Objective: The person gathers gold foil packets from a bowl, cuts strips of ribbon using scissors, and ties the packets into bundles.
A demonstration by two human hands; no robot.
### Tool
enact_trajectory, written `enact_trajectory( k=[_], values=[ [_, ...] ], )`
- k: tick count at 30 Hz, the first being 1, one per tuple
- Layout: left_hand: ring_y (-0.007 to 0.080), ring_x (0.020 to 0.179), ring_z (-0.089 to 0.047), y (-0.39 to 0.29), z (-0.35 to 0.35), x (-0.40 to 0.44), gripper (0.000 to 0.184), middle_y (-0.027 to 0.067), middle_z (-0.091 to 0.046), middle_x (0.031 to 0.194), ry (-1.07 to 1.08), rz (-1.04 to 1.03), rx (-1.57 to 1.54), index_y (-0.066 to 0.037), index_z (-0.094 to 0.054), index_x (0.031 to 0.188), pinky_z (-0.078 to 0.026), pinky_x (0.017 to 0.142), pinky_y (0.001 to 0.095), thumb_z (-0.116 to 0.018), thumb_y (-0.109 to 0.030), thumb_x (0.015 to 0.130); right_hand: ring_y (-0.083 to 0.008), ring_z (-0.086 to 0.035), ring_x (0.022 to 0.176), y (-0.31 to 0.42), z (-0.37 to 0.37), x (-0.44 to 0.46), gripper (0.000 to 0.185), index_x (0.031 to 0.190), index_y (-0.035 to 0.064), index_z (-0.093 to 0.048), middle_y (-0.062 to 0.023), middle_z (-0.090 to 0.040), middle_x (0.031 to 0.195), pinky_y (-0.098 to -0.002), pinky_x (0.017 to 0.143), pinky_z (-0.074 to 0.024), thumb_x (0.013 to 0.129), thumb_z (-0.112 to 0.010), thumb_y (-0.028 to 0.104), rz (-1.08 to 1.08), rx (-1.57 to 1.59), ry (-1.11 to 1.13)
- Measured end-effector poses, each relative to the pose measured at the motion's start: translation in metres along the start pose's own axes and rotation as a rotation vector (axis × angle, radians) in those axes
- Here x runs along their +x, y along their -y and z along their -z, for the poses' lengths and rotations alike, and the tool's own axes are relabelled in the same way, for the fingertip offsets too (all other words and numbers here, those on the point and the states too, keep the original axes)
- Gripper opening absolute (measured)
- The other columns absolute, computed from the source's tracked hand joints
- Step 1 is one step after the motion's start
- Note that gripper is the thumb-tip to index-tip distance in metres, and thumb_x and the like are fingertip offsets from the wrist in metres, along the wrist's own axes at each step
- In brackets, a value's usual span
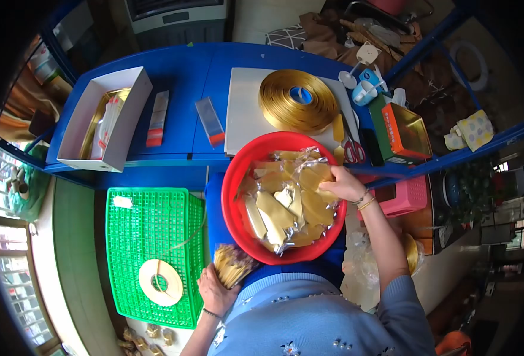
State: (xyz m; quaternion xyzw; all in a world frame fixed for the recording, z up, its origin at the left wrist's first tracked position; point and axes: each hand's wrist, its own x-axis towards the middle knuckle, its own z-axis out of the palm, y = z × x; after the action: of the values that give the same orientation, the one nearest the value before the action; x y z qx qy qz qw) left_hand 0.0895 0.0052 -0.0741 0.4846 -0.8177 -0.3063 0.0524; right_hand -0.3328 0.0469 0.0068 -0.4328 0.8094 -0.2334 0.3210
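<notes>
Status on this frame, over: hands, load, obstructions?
Left hand holding yellowish bundle. Right hand at gold pieces in red basin; grip unclear. Nothing visibly blocking either hand.

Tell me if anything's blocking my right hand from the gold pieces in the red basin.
Nothing visible is. Your right hand already reaches over the rim of the red basin, its fingertips at the gold pieces, with no object between.
</notes>
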Motion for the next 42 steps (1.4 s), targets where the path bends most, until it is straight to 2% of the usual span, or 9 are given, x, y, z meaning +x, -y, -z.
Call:
enact_trajectory(
  k=[2, 5, 12, 17, 25, 27, 30, 37, 42],
  values=[
    [0.0371, 0.101, -0.051, -0.001, 0.001, 0.002, 0.079, 0.0202, -0.053, 0.107, 0.001, -0.004, -0.006, 0.002, -0.042, 0.120, -0.040, 0.089, 0.0454, -0.078, -0.024, 0.054, -0.0120, -0.058, 0.072, -0.007, -0.004, 0.006, 0.035, 0.101, -0.0038, -0.061, -0.0064, -0.065, 0.080, -0.0302, 0.068, -0.0488, 0.074, -0.065, 0.017, -0.034, -0.021, 0.046],
    [0.0373, 0.100, -0.051, -0.003, 0.004, 0.002, 0.079, 0.0203, -0.053, 0.106, 0.005, 0.000, -0.010, 0.002, -0.041, 0.120, -0.040, 0.089, 0.0453, -0.078, -0.024, 0.055, -0.0254, -0.066, 0.082, -0.007, -0.011, 0.002, 0.037, 0.098, -0.0027, -0.062, -0.0178, -0.067, 0.089, -0.0345, 0.073, -0.0500, 0.072, -0.066, 0.023, -0.024, -0.011, 0.039],
    [0.0337, 0.106, -0.050, -0.003, 0.003, 0.004, 0.085, 0.0189, -0.053, 0.109, 0.076, 0.070, 0.003, 0.002, -0.041, 0.122, -0.037, 0.095, 0.0437, -0.081, -0.027, 0.053, -0.0230, -0.064, 0.083, -0.021, -0.013, 0.007, 0.036, 0.097, -0.0027, -0.060, -0.0147, -0.066, 0.088, -0.0335, 0.075, -0.0489, 0.071, -0.070, 0.020, 0.146, 0.158, 0.087],
    [0.0372, 0.097, -0.051, -0.001, 0.000, 0.002, 0.078, 0.0196, -0.053, 0.104, -0.003, 0.004, 0.000, 0.001, -0.042, 0.119, -0.040, 0.087, 0.0451, -0.077, -0.024, 0.054, -0.0233, -0.064, 0.084, -0.036, -0.013, 0.020, 0.037, 0.096, -0.0031, -0.060, -0.0157, -0.066, 0.089, -0.0331, 0.076, -0.0486, 0.070, -0.072, 0.021, 0.043, 0.041, 0.141],
    [0.0335, 0.104, -0.050, -0.003, 0.002, 0.002, 0.083, 0.0180, -0.053, 0.108, 0.046, 0.055, -0.006, 0.003, -0.042, 0.121, -0.037, 0.094, 0.0434, -0.080, -0.027, 0.053, -0.0139, -0.061, 0.083, -0.020, 0.003, 0.025, 0.035, 0.099, -0.0026, -0.061, -0.0087, -0.067, 0.093, -0.0293, 0.076, -0.0487, 0.072, -0.072, 0.017, 0.033, 0.151, 0.245],
    [0.0351, 0.101, -0.051, -0.002, 0.001, 0.002, 0.080, 0.0188, -0.053, 0.105, 0.011, 0.024, 0.006, 0.002, -0.042, 0.119, -0.039, 0.091, 0.0442, -0.078, -0.028, 0.054, -0.0109, -0.059, 0.083, -0.029, 0.003, 0.034, 0.034, 0.101, -0.0022, -0.061, -0.0056, -0.067, 0.094, -0.0280, 0.075, -0.0486, 0.074, -0.072, 0.015, 0.027, 0.056, 0.277],
    [0.0357, 0.099, -0.052, -0.001, -0.001, 0.001, 0.079, 0.0191, -0.054, 0.103, -0.005, 0.012, 0.011, 0.002, -0.042, 0.118, -0.040, 0.090, 0.0445, -0.078, -0.028, 0.054, -0.0094, -0.059, 0.085, -0.026, 0.006, 0.038, 0.034, 0.106, -0.0016, -0.061, -0.0038, -0.066, 0.096, -0.0262, 0.076, -0.0486, 0.077, -0.071, 0.012, -0.001, 0.200, 0.363],
    [0.0353, 0.100, -0.052, -0.004, 0.002, 0.002, 0.080, 0.0188, -0.054, 0.104, 0.008, 0.036, 0.011, 0.002, -0.042, 0.118, -0.040, 0.089, 0.0444, -0.078, -0.028, 0.053, -0.0095, -0.061, 0.087, -0.028, 0.015, 0.037, 0.036, 0.111, -0.0024, -0.060, -0.0050, -0.066, 0.099, -0.0245, 0.078, -0.0494, 0.079, -0.071, 0.008, -0.100, 0.583, 0.385],
    [0.0358, 0.099, -0.052, -0.002, 0.000, 0.002, 0.081, 0.0189, -0.054, 0.104, -0.005, 0.029, 0.024, 0.001, -0.042, 0.119, -0.041, 0.089, 0.0444, -0.079, -0.028, 0.053, -0.0098, -0.061, 0.085, -0.035, 0.000, 0.050, 0.035, 0.109, -0.0029, -0.059, -0.0056, -0.066, 0.098, -0.0240, 0.075, -0.0497, 0.079, -0.072, 0.011, -0.076, 0.460, 0.361]
  ],
)
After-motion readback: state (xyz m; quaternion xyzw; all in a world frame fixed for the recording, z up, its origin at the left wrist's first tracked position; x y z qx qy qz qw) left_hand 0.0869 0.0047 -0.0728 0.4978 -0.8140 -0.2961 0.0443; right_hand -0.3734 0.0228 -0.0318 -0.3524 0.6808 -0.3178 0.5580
